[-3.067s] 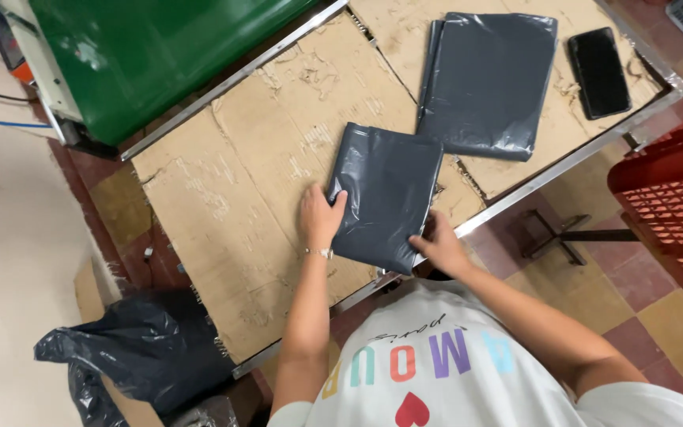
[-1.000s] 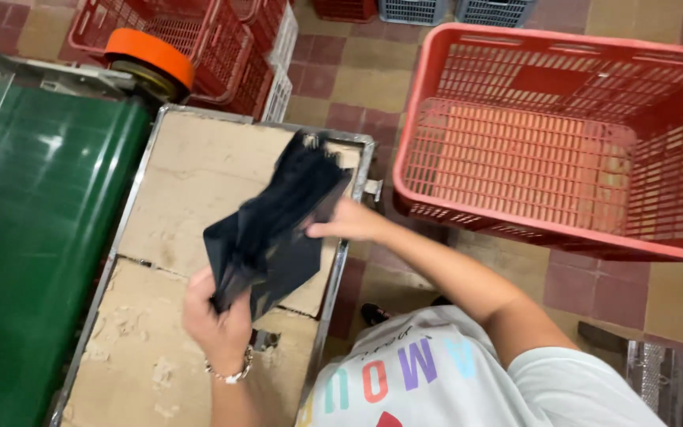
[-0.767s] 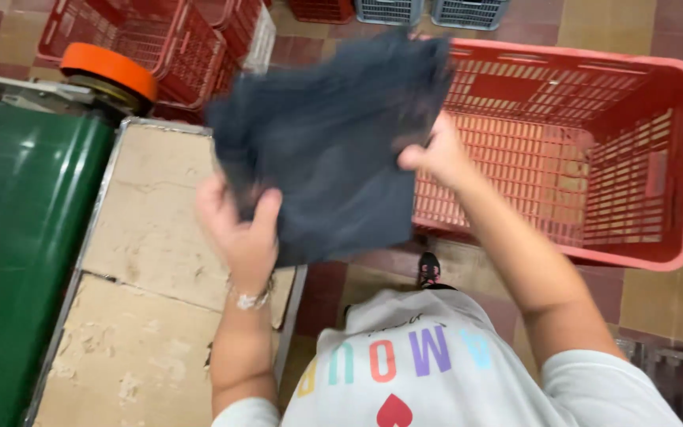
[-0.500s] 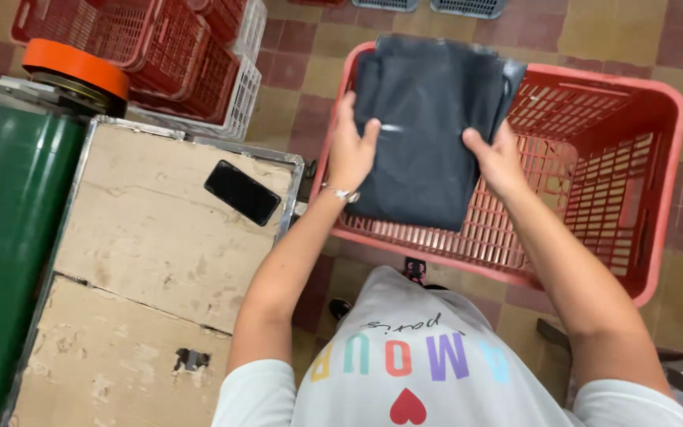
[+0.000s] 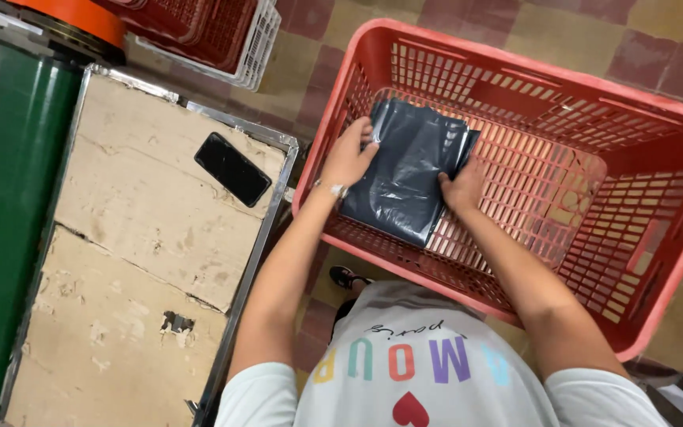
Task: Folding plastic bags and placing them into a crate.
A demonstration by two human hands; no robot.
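A flat dark grey plastic mailing bag (image 5: 405, 170) lies on the floor of a large red plastic crate (image 5: 658, 237), near its left wall. My left hand (image 5: 348, 156) presses on the bag's left edge, a bracelet on the wrist. My right hand (image 5: 462, 186) grips the bag's right edge. Both forearms reach down into the crate.
A worn cardboard-topped table with a metal rim (image 5: 258, 237) stands to the left, with a black phone (image 5: 232, 168) on it. A green surface (image 5: 1, 198) lies further left, an orange disc (image 5: 73, 16) and more red crates (image 5: 199, 32) at the top. The floor is tiled.
I lifted the grey bag off the table, swung it right over the red crate, and lowered it to the crate's floor. Both hands stayed on it.
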